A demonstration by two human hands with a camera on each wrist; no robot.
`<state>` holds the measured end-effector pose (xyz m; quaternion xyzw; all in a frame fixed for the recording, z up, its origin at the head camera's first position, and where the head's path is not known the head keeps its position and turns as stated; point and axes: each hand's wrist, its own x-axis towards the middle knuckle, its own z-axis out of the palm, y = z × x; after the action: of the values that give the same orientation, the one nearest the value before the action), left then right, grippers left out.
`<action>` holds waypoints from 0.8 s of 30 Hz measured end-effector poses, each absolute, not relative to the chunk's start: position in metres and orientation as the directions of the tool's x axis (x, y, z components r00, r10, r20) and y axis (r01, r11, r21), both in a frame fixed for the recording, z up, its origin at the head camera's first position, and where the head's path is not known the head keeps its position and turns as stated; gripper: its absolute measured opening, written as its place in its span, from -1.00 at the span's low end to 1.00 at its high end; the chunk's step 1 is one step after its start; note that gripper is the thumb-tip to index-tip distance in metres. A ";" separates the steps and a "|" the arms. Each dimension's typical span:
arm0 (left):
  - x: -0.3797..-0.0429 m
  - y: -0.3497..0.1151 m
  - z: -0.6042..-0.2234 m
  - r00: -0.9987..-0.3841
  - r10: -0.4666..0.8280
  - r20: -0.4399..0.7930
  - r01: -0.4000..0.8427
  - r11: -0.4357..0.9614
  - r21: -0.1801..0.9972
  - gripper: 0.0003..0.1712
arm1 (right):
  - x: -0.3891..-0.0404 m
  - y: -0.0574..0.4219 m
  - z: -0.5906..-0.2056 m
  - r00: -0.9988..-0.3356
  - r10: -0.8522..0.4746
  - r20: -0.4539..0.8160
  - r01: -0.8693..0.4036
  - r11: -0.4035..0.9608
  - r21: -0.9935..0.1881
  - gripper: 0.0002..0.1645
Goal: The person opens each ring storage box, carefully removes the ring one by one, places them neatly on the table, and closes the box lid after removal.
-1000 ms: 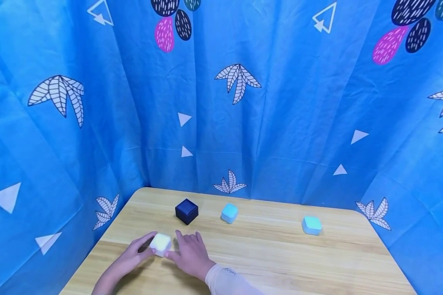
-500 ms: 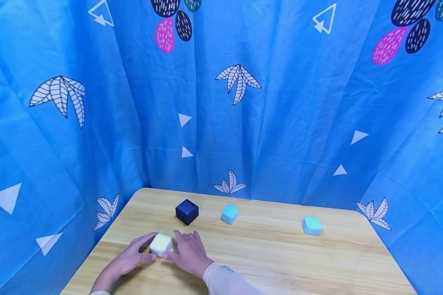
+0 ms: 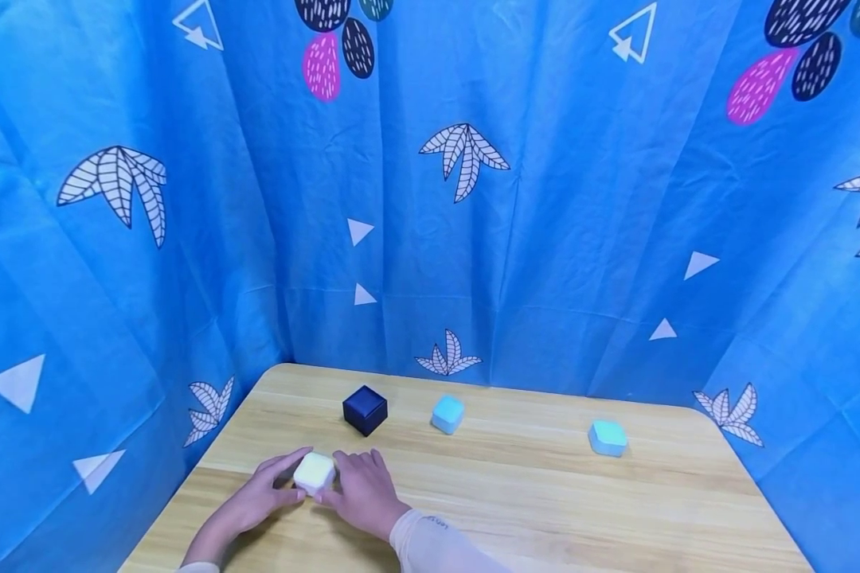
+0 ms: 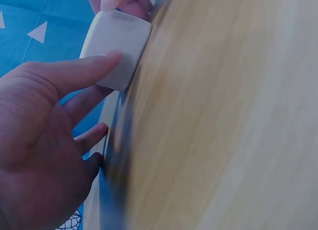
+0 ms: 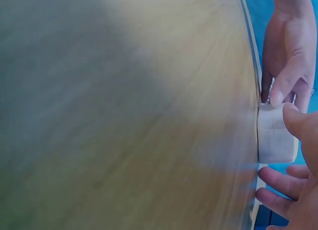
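Note:
A small white box with rounded corners sits low over the table's left part, between both hands. My left hand pinches it from the left, thumb on its near side and index finger at the far side. Its other fingers spread beneath in the left wrist view. From the other side, my right hand holds the box, thumb at the near corner and index finger at the far corner. In the right wrist view a thin line crosses the white box, and the right thumb overlaps it.
A dark navy box stands just behind the hands. Two light-blue rounded boxes are farther right: one blue box near the middle, one turquoise-topped box at right. A blue patterned curtain surrounds the wooden table.
My right hand has moved slightly left, its fingers closing in on the white box. The left hand keeps its hold, and the other boxes stay put.

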<state>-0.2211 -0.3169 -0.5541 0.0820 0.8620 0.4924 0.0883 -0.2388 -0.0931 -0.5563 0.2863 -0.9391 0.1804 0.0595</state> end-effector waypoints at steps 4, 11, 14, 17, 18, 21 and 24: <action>-0.224 -0.315 -0.554 -0.971 0.233 -0.063 0.062 0.492 0.869 -0.13 | -0.239 -0.092 -0.554 -0.827 -0.520 0.214 -0.562 0.771 -0.300 -0.32; -0.225 -0.313 -0.555 -0.971 0.220 -0.090 0.030 0.490 0.871 -0.17 | -0.239 -0.095 -0.555 -0.819 -0.525 0.234 -0.574 0.758 -0.309 -0.40; -0.225 -0.313 -0.557 -0.973 0.209 -0.098 0.019 0.495 0.868 -0.20 | -0.239 -0.096 -0.556 -0.823 -0.520 0.231 -0.568 0.760 -0.315 -0.40; -0.225 -0.311 -0.557 -0.975 0.205 -0.091 0.022 0.492 0.870 -0.22 | -0.240 -0.096 -0.557 -0.825 -0.513 0.235 -0.564 0.763 -0.316 -0.42; -0.225 -0.311 -0.557 -0.975 0.206 -0.086 0.028 0.494 0.869 -0.24 | -0.241 -0.096 -0.557 -0.825 -0.513 0.238 -0.565 0.763 -0.314 -0.42; -0.226 -0.308 -0.556 -0.977 0.200 -0.074 0.036 0.497 0.867 -0.27 | -0.242 -0.094 -0.558 -0.823 -0.513 0.245 -0.568 0.764 -0.306 -0.42; -0.227 -0.305 -0.554 -0.982 0.176 -0.073 0.029 0.516 0.856 -0.30 | -0.244 -0.092 -0.559 -0.820 -0.514 0.252 -0.571 0.766 -0.296 -0.40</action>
<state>-0.2266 -0.3047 -0.5540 0.0592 0.8675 0.4882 0.0752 -0.2438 -0.0922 -0.5586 0.2896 -0.9364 0.1821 0.0782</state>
